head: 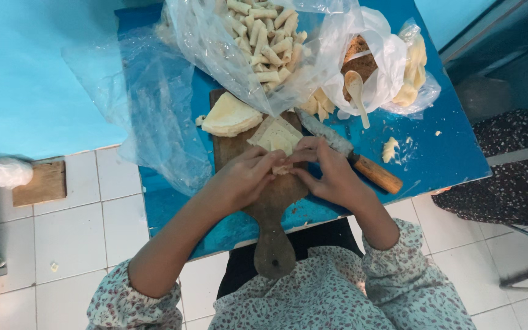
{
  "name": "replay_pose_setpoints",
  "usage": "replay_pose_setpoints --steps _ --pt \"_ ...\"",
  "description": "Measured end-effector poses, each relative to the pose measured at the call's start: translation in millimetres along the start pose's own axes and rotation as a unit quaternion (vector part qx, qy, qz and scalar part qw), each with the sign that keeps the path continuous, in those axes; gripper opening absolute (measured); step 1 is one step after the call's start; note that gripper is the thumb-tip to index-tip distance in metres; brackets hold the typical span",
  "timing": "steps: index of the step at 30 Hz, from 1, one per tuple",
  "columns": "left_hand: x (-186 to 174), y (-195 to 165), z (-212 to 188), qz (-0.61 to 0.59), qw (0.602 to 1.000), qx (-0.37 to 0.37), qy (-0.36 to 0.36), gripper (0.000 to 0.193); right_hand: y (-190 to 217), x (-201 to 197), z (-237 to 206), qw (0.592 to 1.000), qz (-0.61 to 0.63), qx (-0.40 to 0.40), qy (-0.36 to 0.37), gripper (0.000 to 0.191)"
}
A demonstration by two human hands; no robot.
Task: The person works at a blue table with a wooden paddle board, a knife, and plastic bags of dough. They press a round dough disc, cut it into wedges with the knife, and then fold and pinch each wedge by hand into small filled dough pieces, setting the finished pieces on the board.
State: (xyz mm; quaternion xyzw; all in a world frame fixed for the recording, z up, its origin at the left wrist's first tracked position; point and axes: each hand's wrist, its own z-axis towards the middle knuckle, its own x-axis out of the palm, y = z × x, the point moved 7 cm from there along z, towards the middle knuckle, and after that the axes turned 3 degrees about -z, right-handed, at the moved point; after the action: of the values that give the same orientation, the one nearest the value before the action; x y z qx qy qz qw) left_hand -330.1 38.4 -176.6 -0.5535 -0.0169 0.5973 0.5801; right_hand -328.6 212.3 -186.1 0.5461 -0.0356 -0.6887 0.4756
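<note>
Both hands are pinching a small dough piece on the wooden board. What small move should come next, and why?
Probably roll it closed: the left hand and right hand pinch a half-folded dough piece over the wooden board, and finished rolls fill the plastic bag.

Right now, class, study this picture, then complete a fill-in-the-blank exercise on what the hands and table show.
1. Both hands, left hand and right hand, pinch a small piece of ____ over the wooden board.
2. The knife has a ____ handle.
3. The table is painted ____.
4. The finished rolls lie in a clear plastic ____.

Missing words: dough; wooden; blue; bag
</note>
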Motion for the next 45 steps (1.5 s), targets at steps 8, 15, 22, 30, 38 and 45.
replay_pose_setpoints --steps 8,15,22,30,38,45 --pt "8 -3 2 0.066 0.994 0.076 -0.041 0.042 6 -7 0 0.998 0.030 0.046 0.024 0.065" --pt "-1 11 8 -0.091 0.992 -0.058 -0.071 0.033 21 -11 5 0.999 -0.007 -0.048 -0.005 0.047" --pt "-4 -5 8 -0.044 0.996 -0.011 -0.072 0.040 29 -9 9 0.993 -0.025 -0.103 -0.046 0.039" --pt "-5 -2 11 -0.032 0.995 -0.019 -0.088 0.033 12 -8 23 0.998 0.049 0.027 0.018 0.055" --pt "-4 6 19 -0.100 0.986 -0.109 -0.082 0.027 12 -9 38 0.995 0.058 0.040 0.073 0.064" --pt "-5 8 25 -0.030 0.997 0.008 -0.067 0.011 9 -12 32 0.998 -0.040 -0.044 0.023 0.045"
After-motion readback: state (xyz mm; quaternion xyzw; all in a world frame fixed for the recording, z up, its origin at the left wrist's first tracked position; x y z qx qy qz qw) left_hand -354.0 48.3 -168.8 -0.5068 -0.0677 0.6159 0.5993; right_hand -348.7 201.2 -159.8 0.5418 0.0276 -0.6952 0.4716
